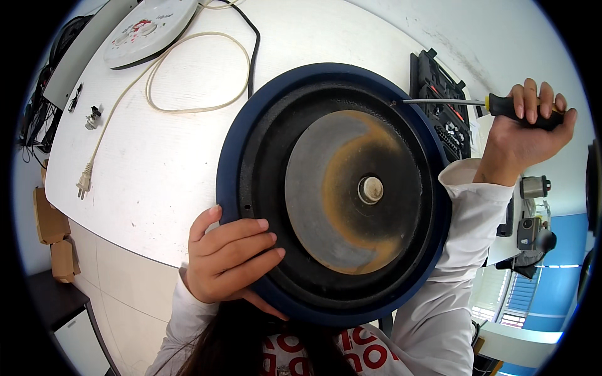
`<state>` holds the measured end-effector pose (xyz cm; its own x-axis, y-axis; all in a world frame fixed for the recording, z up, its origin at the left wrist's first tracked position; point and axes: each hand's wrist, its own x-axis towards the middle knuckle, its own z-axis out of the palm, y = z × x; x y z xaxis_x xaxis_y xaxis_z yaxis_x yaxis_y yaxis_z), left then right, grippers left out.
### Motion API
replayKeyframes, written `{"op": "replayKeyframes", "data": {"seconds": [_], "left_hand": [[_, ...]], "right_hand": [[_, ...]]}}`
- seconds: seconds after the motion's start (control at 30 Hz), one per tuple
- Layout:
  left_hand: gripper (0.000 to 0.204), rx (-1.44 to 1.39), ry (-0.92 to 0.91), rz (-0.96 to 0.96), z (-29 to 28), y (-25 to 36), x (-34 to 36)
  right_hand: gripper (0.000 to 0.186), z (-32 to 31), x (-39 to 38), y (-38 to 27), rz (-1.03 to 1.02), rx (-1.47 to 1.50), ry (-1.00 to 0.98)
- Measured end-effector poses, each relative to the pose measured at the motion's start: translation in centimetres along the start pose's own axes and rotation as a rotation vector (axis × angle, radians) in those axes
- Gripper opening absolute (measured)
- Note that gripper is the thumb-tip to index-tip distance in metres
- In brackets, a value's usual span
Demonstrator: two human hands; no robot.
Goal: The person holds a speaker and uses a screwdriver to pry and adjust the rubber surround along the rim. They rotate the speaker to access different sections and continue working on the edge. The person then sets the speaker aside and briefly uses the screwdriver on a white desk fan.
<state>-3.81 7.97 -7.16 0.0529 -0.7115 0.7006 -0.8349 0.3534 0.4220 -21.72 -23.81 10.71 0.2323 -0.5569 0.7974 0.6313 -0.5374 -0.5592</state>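
Note:
A large round appliance body (248, 144) with a dark blue rim and a black hollow is held tilted up before me. Inside it sits a grey metal heating plate (307, 188), stained brown and black, with a pale round button (370, 190) at its centre. My left hand (232, 260) grips the lower left rim, fingers over the edge and thumb underneath. My right hand (530, 122) is closed around the dark handle of a screwdriver (448, 101). The screwdriver's tip meets the black inner rim at the upper right, at a small recess. Another small hole (248, 207) shows near my left fingers.
Behind the rim on the white table (169, 156) lies an open black toolbox (433, 94). A white appliance part with knobs (150, 28) rests far left, near a coiled cream cord (150, 81) with a plug (84, 182). A small metal part (93, 118) lies nearby.

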Motion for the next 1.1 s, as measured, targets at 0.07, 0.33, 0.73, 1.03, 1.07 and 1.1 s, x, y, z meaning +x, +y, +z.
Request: {"op": "replayKeyframes", "data": {"seconds": [0.07, 0.33, 0.73, 1.03, 1.07, 1.1], "left_hand": [[0.072, -0.024, 0.019, -0.011, 0.0, 0.1, 0.2], [0.07, 0.01, -0.016, 0.0, -0.1, 0.0, 0.0], [0.072, -0.005, 0.011, 0.007, 0.1, -0.1, 0.0], [0.074, -0.003, 0.013, 0.022, 0.1, -0.2, 0.1], [0.074, -0.007, 0.016, 0.026, 0.1, -0.2, 0.1], [0.074, -0.006, 0.019, 0.024, 0.2, -0.2, 0.1]], "right_hand": [[0.027, 0.1, -0.1, 0.1, -0.003, -0.015, 0.001], [0.027, 0.4, -0.2, 0.3, -0.016, -0.042, 0.001], [0.028, 0.3, 0.2, 0.0, 0.065, -0.05, -0.077], [0.043, 1.1, 1.1, 0.1, 0.115, -0.132, -0.243], [0.046, 1.3, 1.3, -0.1, 0.118, -0.223, -0.207], [0.047, 1.5, 1.3, 0.0, 0.108, -0.309, -0.209]]}}
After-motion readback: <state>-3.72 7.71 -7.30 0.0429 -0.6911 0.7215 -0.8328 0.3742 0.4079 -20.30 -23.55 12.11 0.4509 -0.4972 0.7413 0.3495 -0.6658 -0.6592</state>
